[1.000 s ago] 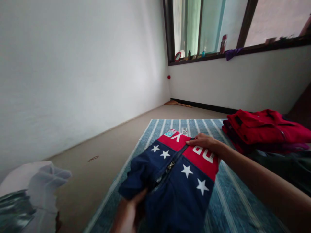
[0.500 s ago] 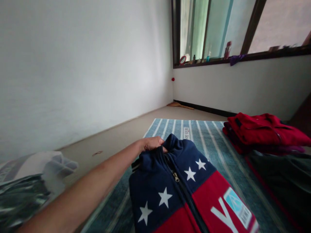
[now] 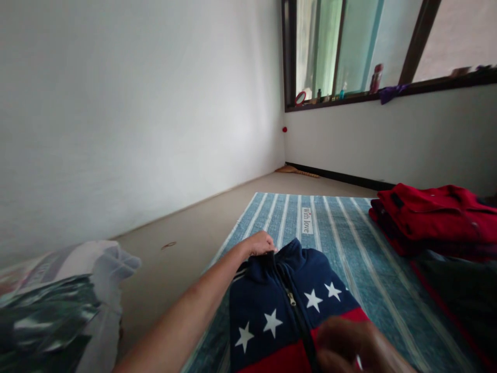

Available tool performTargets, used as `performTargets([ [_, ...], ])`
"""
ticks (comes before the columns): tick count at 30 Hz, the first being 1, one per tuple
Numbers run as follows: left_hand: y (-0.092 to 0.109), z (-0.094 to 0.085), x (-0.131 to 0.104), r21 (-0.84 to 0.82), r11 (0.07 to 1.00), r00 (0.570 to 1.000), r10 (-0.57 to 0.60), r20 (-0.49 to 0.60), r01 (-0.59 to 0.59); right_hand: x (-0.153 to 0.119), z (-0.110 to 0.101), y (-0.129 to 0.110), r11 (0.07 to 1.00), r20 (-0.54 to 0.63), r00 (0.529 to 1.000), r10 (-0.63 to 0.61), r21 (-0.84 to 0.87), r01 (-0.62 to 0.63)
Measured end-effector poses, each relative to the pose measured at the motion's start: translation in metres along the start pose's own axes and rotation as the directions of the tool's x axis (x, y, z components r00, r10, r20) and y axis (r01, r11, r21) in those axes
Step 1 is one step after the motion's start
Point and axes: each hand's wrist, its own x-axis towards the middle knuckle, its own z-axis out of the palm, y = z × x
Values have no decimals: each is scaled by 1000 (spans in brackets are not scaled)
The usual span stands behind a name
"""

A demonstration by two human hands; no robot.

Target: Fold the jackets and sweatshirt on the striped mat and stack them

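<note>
A folded zip-up jacket (image 3: pixel 285 305), navy at the top with white stars and red below, lies on the blue striped mat (image 3: pixel 267 212). My left hand (image 3: pixel 261 243) reaches in from the lower left and is closed on the jacket's collar, fingertips partly hidden by the cloth. The zipper pull (image 3: pixel 291 299) sits just below the collar. Over the red part, at the bottom, my right hand (image 3: pixel 359 342) is blurred with its fingers bent. A tiny pale and red bit shows at it, too small to name. Whether it holds anything is unclear.
Folded red clothes (image 3: pixel 438 212) are stacked at the right, with a dark garment (image 3: pixel 458 295) in front. A bag with white and shiny green plastic (image 3: pixel 73 290) lies at the left. Small items (image 3: pixel 341 93) line the window sill. A white wall (image 3: pixel 155 114) rises at the left.
My right hand has come into view at the bottom, covering the letter and the label. My left hand stays on the collar. The view has shifted slightly left.
</note>
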Motion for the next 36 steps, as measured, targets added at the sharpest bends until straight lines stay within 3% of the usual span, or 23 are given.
performTargets([
  [3, -9, -5, -14, 0, 1000, 999, -11, -47, 12, 52, -14, -33, 890, -135, 981, -137, -452, 62],
  [6, -15, -6, -27, 63, 998, 997, -11, -81, 16, 108, -23, -52, 654, -270, 954, -130, -747, -123],
  [9, -17, -5, -36, 138, 990, 992, -19, -122, 36, 150, -23, -54, 523, -337, 936, -101, -818, -238],
  [14, -13, -2, -34, 207, 972, 976, -66, -210, 110, 183, -19, -46, 466, -305, 952, -1, -843, -269],
  [19, -12, -2, -21, 202, 969, 975, -106, -196, 146, 195, -26, -39, 532, -334, 940, 72, -784, -319],
  [24, -13, -4, -12, 117, 987, 993, -98, -71, 106, 194, -43, -27, 716, -376, 926, 46, -634, -293],
  [30, -5, -2, -10, -66, 998, 1000, -12, 24, 13, 181, -61, -18, 948, -337, 940, 48, -282, -150],
  [36, 0, -6, -8, -283, 959, 999, 26, -25, -32, 172, -75, -14, 992, -225, 969, 99, 95, -80],
])
